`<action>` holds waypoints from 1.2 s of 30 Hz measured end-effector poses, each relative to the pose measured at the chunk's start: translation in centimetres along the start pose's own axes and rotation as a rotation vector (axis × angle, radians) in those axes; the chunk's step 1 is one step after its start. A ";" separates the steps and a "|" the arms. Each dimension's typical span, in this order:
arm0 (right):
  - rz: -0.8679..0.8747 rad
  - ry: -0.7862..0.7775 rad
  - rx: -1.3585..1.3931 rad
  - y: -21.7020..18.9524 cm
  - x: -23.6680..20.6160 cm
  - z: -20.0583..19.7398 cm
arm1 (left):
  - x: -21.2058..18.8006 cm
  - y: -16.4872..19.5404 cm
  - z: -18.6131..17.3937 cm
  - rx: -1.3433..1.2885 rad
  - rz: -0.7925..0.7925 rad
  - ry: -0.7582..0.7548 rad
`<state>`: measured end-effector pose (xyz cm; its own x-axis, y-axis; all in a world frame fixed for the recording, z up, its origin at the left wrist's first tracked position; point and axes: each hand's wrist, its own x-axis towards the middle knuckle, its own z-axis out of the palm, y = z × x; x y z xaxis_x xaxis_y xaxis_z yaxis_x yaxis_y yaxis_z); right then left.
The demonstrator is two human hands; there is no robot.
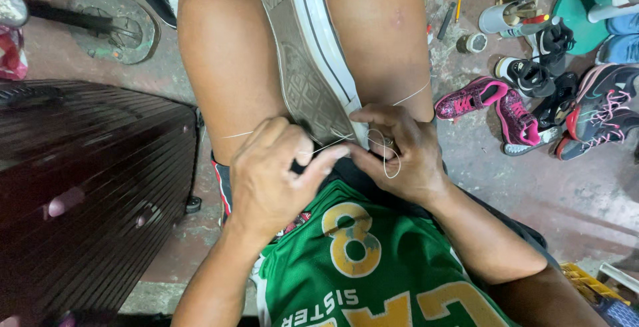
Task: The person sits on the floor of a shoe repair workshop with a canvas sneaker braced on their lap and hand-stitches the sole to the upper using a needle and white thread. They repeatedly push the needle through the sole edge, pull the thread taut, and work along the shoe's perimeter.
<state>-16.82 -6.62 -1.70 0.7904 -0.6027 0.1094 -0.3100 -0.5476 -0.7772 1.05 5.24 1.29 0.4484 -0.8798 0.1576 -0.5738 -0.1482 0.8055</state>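
Note:
A sneaker with a grey patterned sole and white rubber edge lies sole-up between my knees, its heel end near my lap. My left hand grips the heel end, thumb and forefinger pinching a thin white thread that runs across the sole. My right hand pinches the sole's edge on the right side, with a loop of the same thread hanging over its fingers. More thread trails out over both thighs. Whether a needle is held is hidden by the fingers.
A dark slatted wooden cabinet stands close on the left. Several pairs of shoes, a pink pair among them, lie on the concrete floor at right. Glue cans and tools sit at top right, a round metal stand at top left.

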 end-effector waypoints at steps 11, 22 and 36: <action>0.128 -0.036 0.166 0.4 0.4 0.4 | -8.2 -9.0 -4.9 -0.172 -0.488 0.242; 0.234 -0.046 0.244 -0.8 0.4 -0.9 | -8.5 -11.7 -0.3 -0.245 -0.496 0.425; -0.032 -0.126 -0.284 -2.6 0.4 -7.8 | -1.5 1.8 4.0 0.094 -0.004 0.036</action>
<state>-19.82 -9.96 5.15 0.8560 -0.5156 0.0391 -0.4051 -0.7157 -0.5689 -3.32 4.49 0.22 0.4740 -0.8627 0.1763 -0.6333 -0.1949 0.7490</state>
